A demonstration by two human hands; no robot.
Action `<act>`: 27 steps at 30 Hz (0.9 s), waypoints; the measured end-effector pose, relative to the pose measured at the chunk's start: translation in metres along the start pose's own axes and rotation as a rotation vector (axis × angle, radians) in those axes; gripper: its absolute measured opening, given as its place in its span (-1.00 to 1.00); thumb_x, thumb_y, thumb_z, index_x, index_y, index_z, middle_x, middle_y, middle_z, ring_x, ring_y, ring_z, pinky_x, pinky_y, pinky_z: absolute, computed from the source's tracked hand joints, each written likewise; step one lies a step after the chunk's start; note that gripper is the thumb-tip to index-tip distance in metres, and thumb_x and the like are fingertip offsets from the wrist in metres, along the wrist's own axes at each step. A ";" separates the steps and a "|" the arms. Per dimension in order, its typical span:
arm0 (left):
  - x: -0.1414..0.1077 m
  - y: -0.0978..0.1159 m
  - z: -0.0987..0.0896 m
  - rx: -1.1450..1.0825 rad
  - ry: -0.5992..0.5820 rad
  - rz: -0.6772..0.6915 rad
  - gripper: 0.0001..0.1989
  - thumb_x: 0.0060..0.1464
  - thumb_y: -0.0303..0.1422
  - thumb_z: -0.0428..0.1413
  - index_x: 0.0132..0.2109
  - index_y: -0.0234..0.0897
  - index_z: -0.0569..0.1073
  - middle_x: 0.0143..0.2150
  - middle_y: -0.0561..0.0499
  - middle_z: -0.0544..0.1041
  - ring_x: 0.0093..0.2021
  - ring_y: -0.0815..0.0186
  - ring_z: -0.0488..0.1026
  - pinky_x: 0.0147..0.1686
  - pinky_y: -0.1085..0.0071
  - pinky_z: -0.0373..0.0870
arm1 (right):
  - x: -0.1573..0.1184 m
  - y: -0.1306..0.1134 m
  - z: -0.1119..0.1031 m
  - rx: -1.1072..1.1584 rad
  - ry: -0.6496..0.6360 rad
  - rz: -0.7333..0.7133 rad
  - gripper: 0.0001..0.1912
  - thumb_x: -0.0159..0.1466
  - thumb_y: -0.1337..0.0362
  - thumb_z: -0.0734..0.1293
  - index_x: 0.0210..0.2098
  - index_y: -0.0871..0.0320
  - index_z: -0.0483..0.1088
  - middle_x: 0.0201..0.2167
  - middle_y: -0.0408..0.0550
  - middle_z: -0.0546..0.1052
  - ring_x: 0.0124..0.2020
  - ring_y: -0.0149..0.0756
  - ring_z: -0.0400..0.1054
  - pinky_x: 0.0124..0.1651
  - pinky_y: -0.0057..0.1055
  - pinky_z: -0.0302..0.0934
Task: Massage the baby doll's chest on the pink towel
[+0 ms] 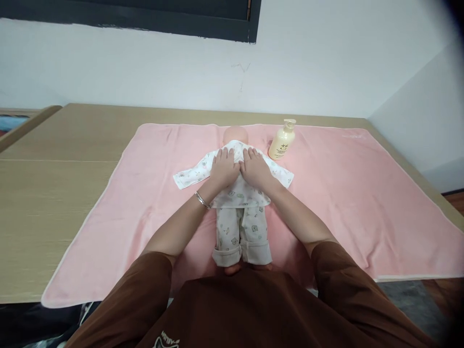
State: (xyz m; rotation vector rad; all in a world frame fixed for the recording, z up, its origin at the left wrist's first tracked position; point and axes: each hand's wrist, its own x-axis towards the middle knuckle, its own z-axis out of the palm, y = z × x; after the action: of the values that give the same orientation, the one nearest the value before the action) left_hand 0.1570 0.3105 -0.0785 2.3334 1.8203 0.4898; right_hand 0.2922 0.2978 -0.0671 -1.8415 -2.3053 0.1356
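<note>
A baby doll [241, 227] in a white printed top and rolled-up trousers lies on a pink blanket [344, 193], its head away from me and its feet against my brown shirt. The back of its bare head faces up. My left hand [224, 169] lies flat on the left side of its upper back, and my right hand [254, 169] lies flat on the right side. Both hands have their fingers stretched out, pointing toward the doll's head, with the thumbs close together at the middle.
A cream pump bottle [282, 142] stands on the blanket right of the doll's head. Under the blanket is a wooden table [54, 193], against a white wall [163, 72]. A dark frame [181, 21] is on the wall above.
</note>
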 end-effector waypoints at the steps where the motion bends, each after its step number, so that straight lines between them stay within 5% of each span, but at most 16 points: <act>1: 0.006 -0.006 0.001 -0.032 -0.009 -0.013 -0.40 0.31 -0.37 -0.13 0.42 -0.54 0.22 0.49 -0.35 0.22 0.51 -0.10 0.13 0.47 -0.05 0.10 | -0.005 -0.005 0.000 -0.020 0.004 -0.012 -0.35 0.51 0.24 0.05 0.47 0.54 0.01 0.48 0.46 0.10 0.53 0.18 -0.06 0.53 -0.01 -0.15; 5: 0.020 -0.020 0.006 -0.091 0.047 -0.062 -0.40 0.32 -0.34 -0.16 0.39 -0.59 0.27 0.44 -0.35 0.30 0.48 -0.06 0.19 0.49 0.03 0.06 | -0.008 -0.010 -0.002 -0.019 0.004 -0.074 -0.34 0.47 0.28 0.09 0.45 0.59 0.04 0.45 0.50 0.15 0.52 0.18 -0.03 0.53 -0.04 -0.13; 14: 0.016 -0.016 0.018 -0.122 0.145 -0.074 -0.44 0.32 -0.30 -0.09 0.37 -0.46 0.32 0.41 -0.34 0.36 0.46 -0.10 0.22 0.46 -0.11 0.09 | 0.017 0.011 0.001 0.119 -0.041 0.018 -0.30 0.52 0.11 0.08 0.46 0.53 0.06 0.49 0.38 0.12 0.54 0.11 -0.07 0.55 -0.10 -0.20; 22: 0.012 -0.010 0.011 -0.089 0.119 -0.072 -0.44 0.34 -0.32 -0.09 0.37 -0.51 0.30 0.43 -0.38 0.32 0.47 -0.16 0.19 0.46 -0.14 0.07 | 0.023 0.010 -0.006 0.154 0.008 0.068 -0.44 0.50 0.09 0.03 0.23 0.33 0.35 0.20 0.29 0.51 0.25 0.13 0.37 0.27 -0.05 0.25; 27: -0.004 0.005 0.003 -0.038 0.105 0.005 -0.45 0.35 -0.35 -0.10 0.32 -0.70 0.30 0.41 -0.51 0.31 0.49 -0.12 0.18 0.49 -0.02 0.05 | 0.034 0.012 -0.010 0.123 -0.075 0.117 -0.45 0.50 0.03 0.00 0.12 0.27 0.40 0.07 0.26 0.57 0.08 0.14 0.46 0.10 -0.05 0.32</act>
State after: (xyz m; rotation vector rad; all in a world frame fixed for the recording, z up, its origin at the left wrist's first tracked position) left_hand 0.1621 0.3057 -0.0806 2.3291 1.8330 0.6527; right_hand 0.2987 0.3335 -0.0567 -1.9399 -2.1825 0.3608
